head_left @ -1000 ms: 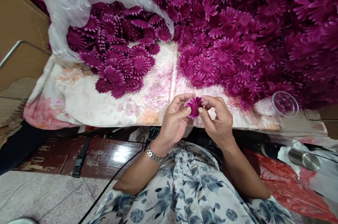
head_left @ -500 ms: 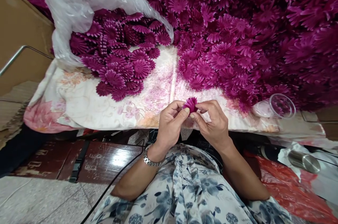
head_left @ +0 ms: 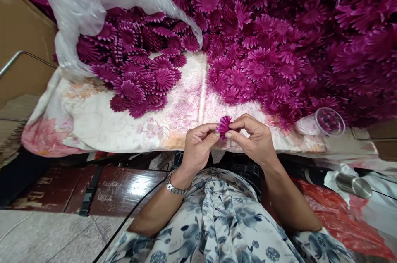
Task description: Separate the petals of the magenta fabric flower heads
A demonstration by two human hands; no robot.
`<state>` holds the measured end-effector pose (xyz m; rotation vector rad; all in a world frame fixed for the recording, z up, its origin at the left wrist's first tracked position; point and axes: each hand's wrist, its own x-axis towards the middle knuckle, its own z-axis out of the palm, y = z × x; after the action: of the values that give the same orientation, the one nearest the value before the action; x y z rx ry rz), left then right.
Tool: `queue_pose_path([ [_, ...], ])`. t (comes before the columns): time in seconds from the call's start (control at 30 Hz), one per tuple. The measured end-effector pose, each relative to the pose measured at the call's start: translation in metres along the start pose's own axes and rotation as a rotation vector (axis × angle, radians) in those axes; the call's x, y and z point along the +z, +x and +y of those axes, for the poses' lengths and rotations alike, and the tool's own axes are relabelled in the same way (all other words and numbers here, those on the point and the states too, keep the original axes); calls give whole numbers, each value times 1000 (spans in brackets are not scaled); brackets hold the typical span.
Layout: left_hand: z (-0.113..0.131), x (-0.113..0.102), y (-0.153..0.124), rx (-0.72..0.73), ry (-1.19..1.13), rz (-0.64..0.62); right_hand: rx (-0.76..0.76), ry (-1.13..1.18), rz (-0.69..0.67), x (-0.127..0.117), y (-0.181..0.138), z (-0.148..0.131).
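Observation:
Both of my hands pinch one small magenta fabric flower (head_left: 223, 124) just above the near edge of a cloth-covered table (head_left: 102, 124). My left hand (head_left: 197, 149), with a metal watch on the wrist, grips it from the left with thumb and forefinger. From the right, my right hand (head_left: 252, 139) closes its fingertips on the same flower. A smaller heap of like flowers (head_left: 139, 68) spills from a clear plastic bag (head_left: 93, 2) at the back left. A huge pile of flowers (head_left: 294, 35) fills the back right.
A clear plastic cup (head_left: 328, 122) lies on its side at the right of the table. A steel flask (head_left: 353, 185) and red plastic (head_left: 341, 221) lie low on the right. A cardboard box (head_left: 21, 35) and metal bar stand at the left.
My hands have drawn closer together and pinched the flower tighter, so it looks more folded than a second ago. The view shifted slightly.

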<state>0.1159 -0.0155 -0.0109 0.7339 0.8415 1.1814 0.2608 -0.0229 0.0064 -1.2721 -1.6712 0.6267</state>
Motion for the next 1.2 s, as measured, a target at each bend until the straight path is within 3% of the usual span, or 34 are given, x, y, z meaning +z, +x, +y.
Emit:
queue_pose_path([
  [0.2, 0, -2, -3, -60, -16, -21, 3, -43, 31, 5, -5, -1],
  [0.4, 3, 2, 0, -141, -115, 93, 99, 0, 62, 1, -4, 5],
  [0.53, 7, -1, 3, -120, -153, 151, 29, -413, 301, -17, 6, 27],
  [0.63, 9, 0, 4, -90, -112, 160, -78, -619, 307, -23, 10, 28],
  [0.73, 9, 6, 4, -57, -77, 167, -137, -474, 227, -13, 7, 13],
  [0.87, 5, 12, 3, -148, -82, 70, -138, -262, 33, 4, 2, -2],
  [1.1, 1, 10, 3, -148, -70, 90, -89, -153, 22, 4, 1, 2],
  [1.2, 5, 7, 5, -178, -137, 136, -97, -325, 195, -7, 3, 14],
])
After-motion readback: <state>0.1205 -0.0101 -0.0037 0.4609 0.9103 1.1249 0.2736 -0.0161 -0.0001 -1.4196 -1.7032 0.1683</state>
